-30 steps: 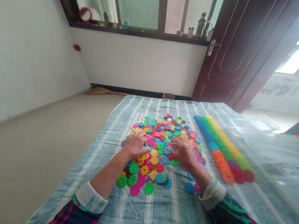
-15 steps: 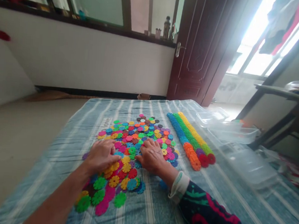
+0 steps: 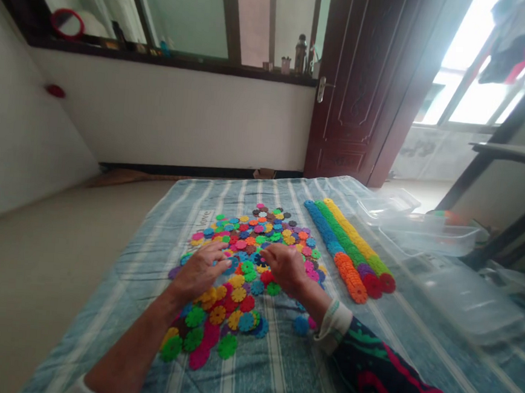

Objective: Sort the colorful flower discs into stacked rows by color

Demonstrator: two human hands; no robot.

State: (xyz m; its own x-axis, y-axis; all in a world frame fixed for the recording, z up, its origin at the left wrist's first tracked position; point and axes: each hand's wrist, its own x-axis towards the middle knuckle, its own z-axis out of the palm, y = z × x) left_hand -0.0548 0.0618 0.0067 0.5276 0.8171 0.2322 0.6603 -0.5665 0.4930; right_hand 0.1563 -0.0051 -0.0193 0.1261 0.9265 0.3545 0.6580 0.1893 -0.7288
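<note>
Three long rows of packed flower-shaped discs are lying side by side on the striped cloth [image 3: 248,377]: a blue row [image 3: 327,232] ending in orange, a green row [image 3: 341,236] ending in purple and red, and a yellow row [image 3: 353,234] ending in lime green and red. These are apparently making up the ordered share. Many more loose discs [image 3: 248,271] are lying mixed and overlapping to the left of the rows, so most of the visible sorting by colour seems to be remaining. Some green and pink ones are sitting together at the near edge of the heap.

The left hand [image 3: 199,271] is hovering over or touching the heap's left side, its grip spreading thumb away from fingers. The right hand [image 3: 286,268] is curling its fingers over the heap's right side beside a dark blue disc; whether its grip is pinching anything, I cannot tell.

Beyond the rows, a small see-through box [image 3: 391,206] and a long see-through box [image 3: 427,237] are sitting close together. Orange is showing at the long one's back, inside or behind being unclear. Nearer, a flat see-through piece is lying, possibly a lid [image 3: 472,304].
</note>
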